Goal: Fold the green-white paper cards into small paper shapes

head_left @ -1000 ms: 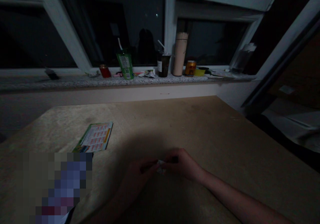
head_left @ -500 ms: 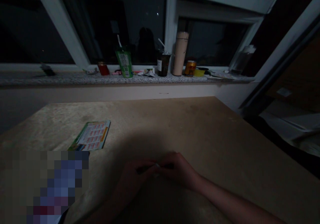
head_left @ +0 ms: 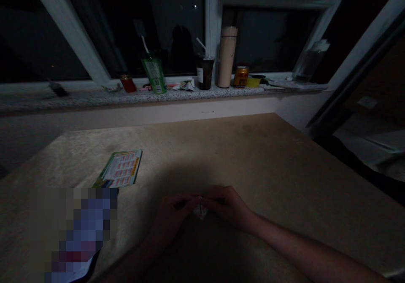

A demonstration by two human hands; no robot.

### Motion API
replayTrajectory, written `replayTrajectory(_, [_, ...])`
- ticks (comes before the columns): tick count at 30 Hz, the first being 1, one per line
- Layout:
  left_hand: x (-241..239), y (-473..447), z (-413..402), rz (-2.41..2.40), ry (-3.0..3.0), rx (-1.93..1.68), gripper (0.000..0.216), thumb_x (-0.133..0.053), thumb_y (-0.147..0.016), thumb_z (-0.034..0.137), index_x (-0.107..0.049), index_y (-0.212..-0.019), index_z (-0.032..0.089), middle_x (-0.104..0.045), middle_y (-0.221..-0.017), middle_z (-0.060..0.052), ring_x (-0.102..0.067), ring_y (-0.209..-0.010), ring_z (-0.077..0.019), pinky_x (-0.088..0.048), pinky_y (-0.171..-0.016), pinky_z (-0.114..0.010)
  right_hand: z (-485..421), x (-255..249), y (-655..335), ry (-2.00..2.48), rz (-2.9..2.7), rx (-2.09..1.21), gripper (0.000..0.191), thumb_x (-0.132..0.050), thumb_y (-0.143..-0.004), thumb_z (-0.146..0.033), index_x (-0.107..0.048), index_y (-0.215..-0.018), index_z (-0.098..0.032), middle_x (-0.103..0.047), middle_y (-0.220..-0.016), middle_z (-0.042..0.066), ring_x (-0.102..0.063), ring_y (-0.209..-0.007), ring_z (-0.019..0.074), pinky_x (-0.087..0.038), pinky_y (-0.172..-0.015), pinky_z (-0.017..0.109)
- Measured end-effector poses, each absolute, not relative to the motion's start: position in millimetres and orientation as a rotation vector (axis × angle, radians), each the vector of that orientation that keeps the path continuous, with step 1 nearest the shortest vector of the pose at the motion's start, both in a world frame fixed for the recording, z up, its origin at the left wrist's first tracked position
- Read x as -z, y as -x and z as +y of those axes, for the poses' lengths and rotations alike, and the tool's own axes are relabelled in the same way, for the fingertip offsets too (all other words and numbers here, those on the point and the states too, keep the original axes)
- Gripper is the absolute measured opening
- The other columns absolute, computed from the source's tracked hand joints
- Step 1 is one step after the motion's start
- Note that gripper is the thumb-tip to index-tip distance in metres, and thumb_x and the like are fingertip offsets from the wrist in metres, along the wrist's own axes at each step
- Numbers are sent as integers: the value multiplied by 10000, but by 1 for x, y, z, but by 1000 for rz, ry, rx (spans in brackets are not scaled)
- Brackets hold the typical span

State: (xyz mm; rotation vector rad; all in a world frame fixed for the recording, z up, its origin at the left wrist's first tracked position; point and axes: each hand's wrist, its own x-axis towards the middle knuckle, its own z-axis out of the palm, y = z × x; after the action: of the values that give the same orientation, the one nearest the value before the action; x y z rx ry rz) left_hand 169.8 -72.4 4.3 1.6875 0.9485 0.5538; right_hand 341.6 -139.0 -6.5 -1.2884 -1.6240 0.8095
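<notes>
The left hand [head_left: 171, 217] and right hand [head_left: 228, 205] meet over the desk [head_left: 253, 156], well in from its far edge, fingertips pinched narrowly on a small pale paper [head_left: 201, 212] between them, seemingly folded, though dimness hides detail. A printed card [head_left: 122, 169] lies towards the desk's far left corner.

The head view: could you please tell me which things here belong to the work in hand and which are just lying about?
In use:
- small pale piece, perhaps folded paper
- left hand and right hand, both holding it

Apparently just lying about:
- printed card
- green cup
- dark cup
- tall flask
- orange can
- red jar
</notes>
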Motion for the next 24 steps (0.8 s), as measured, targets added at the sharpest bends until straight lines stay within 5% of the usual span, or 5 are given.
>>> replayTrajectory(17, [-5,-168,-69,929,-1656,-589,142,-589,-757,317,-691,-717,226,-734,-905,-16,-657,-885,-251,-480,-835,-351,-139,6,-346,1379,-1612,-674,291,-536,-892,-320,-687,-695,-169,-602,-620,16,-537,-584,129,-379,-551,231])
replayTrajectory(24, [-2,-163,-72,754,-1704,-554,314,-469,-766,223,-659,-1016,230,-698,-1013,-17,-615,-991,-240,-440,-908,-352,-143,0,-343,1322,-1652,-540,331,-488,-930,-366,-685,-732,-189,-632,-660,32,-571,-641,142,-415,-605,245])
